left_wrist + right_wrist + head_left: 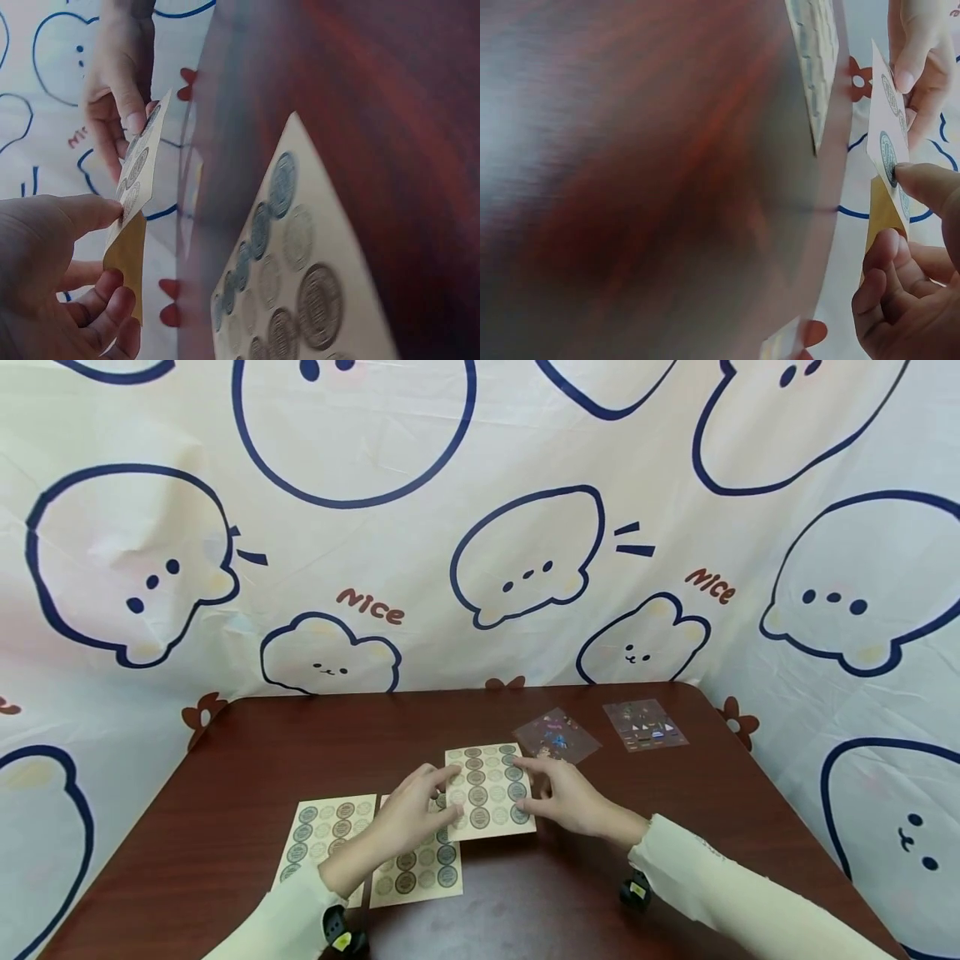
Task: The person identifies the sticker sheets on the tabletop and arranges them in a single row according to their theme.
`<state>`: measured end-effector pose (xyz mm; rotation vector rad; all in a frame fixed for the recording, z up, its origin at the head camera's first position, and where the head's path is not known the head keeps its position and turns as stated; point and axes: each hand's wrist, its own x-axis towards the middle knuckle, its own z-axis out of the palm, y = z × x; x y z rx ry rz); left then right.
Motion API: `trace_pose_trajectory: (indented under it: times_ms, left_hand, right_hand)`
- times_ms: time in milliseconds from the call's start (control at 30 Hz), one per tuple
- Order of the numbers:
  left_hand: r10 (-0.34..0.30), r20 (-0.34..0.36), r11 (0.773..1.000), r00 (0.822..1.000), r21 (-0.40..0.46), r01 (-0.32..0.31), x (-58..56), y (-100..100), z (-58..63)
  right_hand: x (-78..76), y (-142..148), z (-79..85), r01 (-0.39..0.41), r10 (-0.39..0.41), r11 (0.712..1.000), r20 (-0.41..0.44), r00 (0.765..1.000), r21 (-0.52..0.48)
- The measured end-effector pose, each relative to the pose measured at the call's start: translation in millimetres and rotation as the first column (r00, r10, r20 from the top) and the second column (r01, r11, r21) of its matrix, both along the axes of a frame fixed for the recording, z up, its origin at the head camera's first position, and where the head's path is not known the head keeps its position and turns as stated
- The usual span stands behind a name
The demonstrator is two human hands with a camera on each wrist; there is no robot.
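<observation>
Both hands hold one cream sheet of round stickers [489, 792] above the table, one hand on each side edge. The left hand [412, 810] pinches the left edge, thumb on the printed face and fingers behind. On the opposite edge, the right hand [572, 797] has the same kind of pinch. Rows of dark and pale round seal-like prints cover the sheet; its tan back [129, 255] shows in the left wrist view. Two similar sticker sheets lie side by side on the table, one at the left [311, 831] and one [427, 881] partly under the left arm.
Two clear plastic sheets with small colourful prints lie at the back right, one nearer [557, 737] and one farther right [645, 725]. The brown table [600, 910] meets a white cloth backdrop [420, 552] with cartoon outlines. Black bands [636, 892] sit at both wrists.
</observation>
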<state>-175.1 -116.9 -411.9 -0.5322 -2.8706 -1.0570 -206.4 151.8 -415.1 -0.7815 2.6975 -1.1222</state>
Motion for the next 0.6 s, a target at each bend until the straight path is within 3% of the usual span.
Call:
trace_pose_trajectory:
  times_ms: [333,600]
  left_hand:
    - [-0.069,0.003,0.998,0.998,-0.015,0.069,11.5,10,-6.0]
    - [-0.115,0.009,0.989,0.993,-0.092,0.115,17.3,16,-13.3]
  right_hand:
    - [12.0,16,-10.5,-0.012,0.011,1.0,0.014,1.0,0.018]
    - [21.7,26,-18.3,-0.018,0.015,0.997,0.038,0.999,0.079]
